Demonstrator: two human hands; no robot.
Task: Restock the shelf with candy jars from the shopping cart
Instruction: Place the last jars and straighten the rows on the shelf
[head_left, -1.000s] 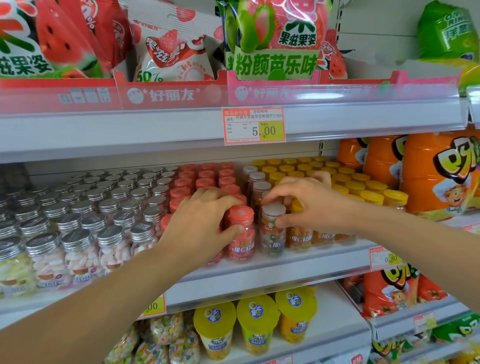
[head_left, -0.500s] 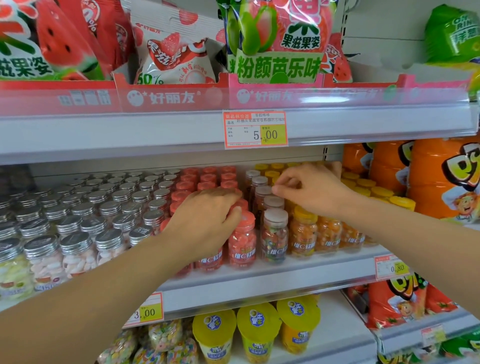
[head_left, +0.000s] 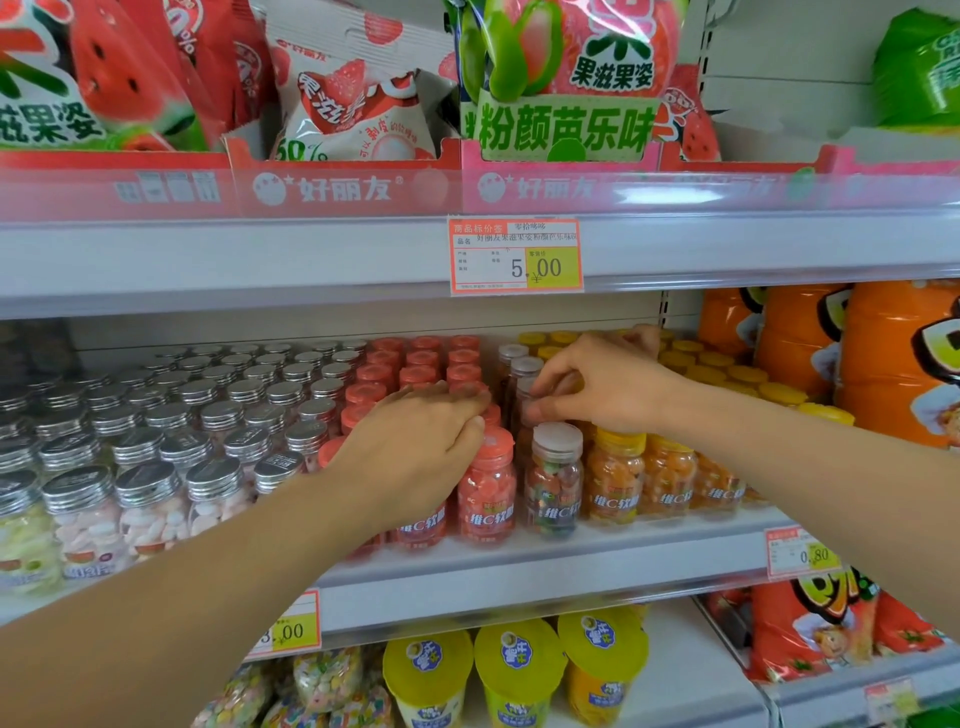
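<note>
Rows of small candy jars fill the middle shelf (head_left: 545, 566): silver-lidded jars (head_left: 150, 452) at left, red-lidded jars (head_left: 485, 493) in the centre, a grey-lidded row (head_left: 556, 483), and yellow-lidded jars (head_left: 618, 478) at right. My left hand (head_left: 415, 452) lies over the front red jars, fingers curved on their lids, thumb against the front red jar. My right hand (head_left: 597, 384) pinches the lid of a grey-lidded jar in the second row, just behind the front one. The shopping cart is out of view.
The upper shelf (head_left: 260, 260) holds fruit-gummy bags above a 5.00 price tag (head_left: 514, 254). Orange snack bags (head_left: 857, 358) stand at the right. Below are yellow-lidded cups (head_left: 514, 670) and red snack bags (head_left: 810, 629).
My right hand let go of the front grey-lidded jar and moved back and up to the jar behind it. My left hand stayed over the red jars. The camera dipped slightly.
</note>
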